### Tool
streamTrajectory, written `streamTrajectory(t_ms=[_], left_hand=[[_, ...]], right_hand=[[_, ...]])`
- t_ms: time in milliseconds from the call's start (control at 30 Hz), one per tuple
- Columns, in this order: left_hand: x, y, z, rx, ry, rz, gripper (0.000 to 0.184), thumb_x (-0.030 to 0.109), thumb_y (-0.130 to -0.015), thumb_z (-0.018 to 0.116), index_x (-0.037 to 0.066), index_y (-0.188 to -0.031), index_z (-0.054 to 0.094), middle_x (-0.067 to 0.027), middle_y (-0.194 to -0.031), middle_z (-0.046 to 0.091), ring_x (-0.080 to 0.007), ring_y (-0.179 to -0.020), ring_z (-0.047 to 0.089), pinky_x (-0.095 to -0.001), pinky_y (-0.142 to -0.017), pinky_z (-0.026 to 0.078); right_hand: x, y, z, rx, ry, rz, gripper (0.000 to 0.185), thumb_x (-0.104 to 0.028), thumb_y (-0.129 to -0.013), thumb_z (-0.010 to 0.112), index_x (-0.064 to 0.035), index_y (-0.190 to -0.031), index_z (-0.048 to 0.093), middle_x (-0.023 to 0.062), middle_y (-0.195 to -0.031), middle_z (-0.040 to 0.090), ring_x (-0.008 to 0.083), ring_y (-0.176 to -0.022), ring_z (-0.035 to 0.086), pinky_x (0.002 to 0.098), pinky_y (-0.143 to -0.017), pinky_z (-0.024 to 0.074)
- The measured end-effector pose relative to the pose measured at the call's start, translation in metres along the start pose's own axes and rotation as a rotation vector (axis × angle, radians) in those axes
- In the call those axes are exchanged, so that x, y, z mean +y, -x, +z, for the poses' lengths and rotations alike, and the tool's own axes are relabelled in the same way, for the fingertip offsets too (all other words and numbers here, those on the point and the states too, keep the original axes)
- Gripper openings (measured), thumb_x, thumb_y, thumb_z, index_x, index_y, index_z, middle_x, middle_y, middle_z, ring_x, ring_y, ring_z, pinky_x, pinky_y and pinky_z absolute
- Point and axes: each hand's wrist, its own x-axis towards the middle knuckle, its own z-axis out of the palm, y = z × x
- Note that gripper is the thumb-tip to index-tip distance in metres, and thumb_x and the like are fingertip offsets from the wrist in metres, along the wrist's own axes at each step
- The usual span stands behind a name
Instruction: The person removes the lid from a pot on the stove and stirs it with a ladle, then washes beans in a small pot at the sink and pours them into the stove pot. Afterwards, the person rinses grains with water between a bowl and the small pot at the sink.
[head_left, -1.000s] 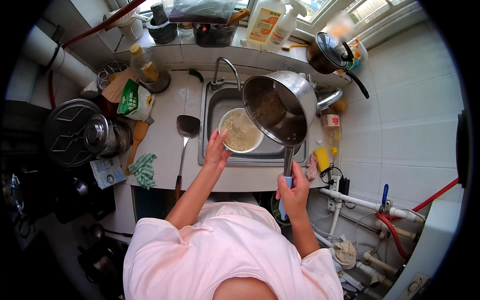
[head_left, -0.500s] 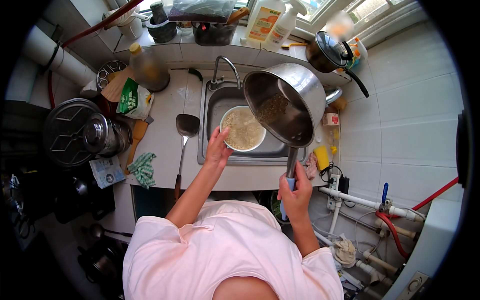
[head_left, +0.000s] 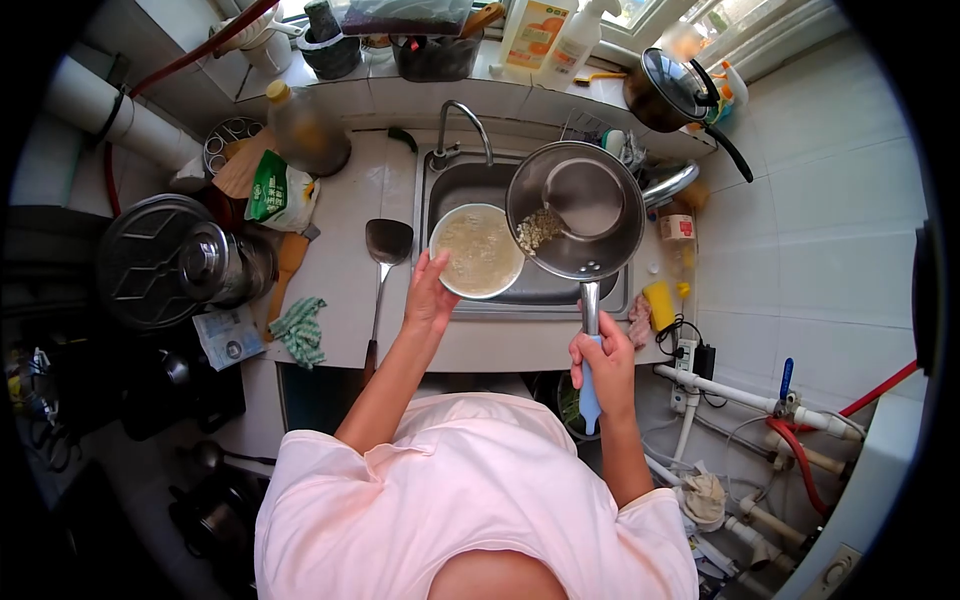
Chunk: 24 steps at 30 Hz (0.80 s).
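Note:
My left hand (head_left: 430, 292) grips the left side of a white bowl (head_left: 484, 296) over the sink, thumb at the rim. Cloudy, pale liquid (head_left: 478, 248) fills much of the bowl. In my right hand (head_left: 606, 356) is the blue-sleeved handle of a steel saucepan (head_left: 592, 200), fingers wrapped around it. The pan is held close to the bowl's right side, its inside facing up toward me. A small heap of pale grains (head_left: 538, 230) lies at the left of its interior, with some liquid on the bottom.
Beneath both vessels is a steel sink (head_left: 465, 183) with a curved faucet (head_left: 462, 125). A spatula (head_left: 388, 243) and green checked cloth (head_left: 299, 332) lie on the counter to the left. At right are a yellow sponge (head_left: 659, 305) and a bottle (head_left: 677, 240). A lidded pot (head_left: 668, 88) stands on the ledge.
The saucepan has turned from a steep tilt toward the bowl to nearly level. Its grains now sit in a heap at the left. The bowl's contents look cloudier and its grains show less.

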Motion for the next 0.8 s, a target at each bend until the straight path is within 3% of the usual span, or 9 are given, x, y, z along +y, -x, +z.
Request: streamTrajectory(t_ms=[233,500,800], left_hand=[[0.022,0.011,-0.008,0.029,-0.047,0.088,0.049,0.024,-0.079,0.067,0.014,-0.122,0.044,-0.0037,-0.115,0.054,-0.0185,-0.105,0.055,-0.0350,-0.086,0.048],[0.027,0.004,-0.009,-0.022,-0.040,0.139,0.045,0.020,-0.081,0.065,0.013,-0.121,0.045,-0.0040,-0.114,0.054,-0.0185,-0.105,0.055,-0.0341,-0.087,0.049],[0.024,-0.012,-0.004,-0.090,-0.165,0.283,0.053,0.011,-0.078,0.068,0.005,-0.124,0.042,-0.0061,-0.113,0.055,-0.0169,-0.103,0.056,-0.0308,-0.086,0.049]], right_hand=[[0.039,-0.022,-0.014,0.041,0.107,-0.015,0.032,-0.003,-0.084,0.049,0.0058,-0.115,0.045,0.0022,-0.064,0.050,0.0071,-0.041,0.046,0.0196,-0.036,0.0374],[0.088,-0.040,-0.004,-0.219,-0.050,0.291,0.015,-0.002,-0.081,0.050,0.0022,-0.096,0.051,0.0053,-0.063,0.051,0.0103,-0.041,0.046,0.0224,-0.038,0.0379],[0.086,-0.037,0.005,-0.309,-0.162,0.418,0.007,-0.005,-0.082,0.049,-0.0020,-0.089,0.049,0.0041,-0.064,0.050,0.0090,-0.042,0.046,0.0213,-0.038,0.0365]])
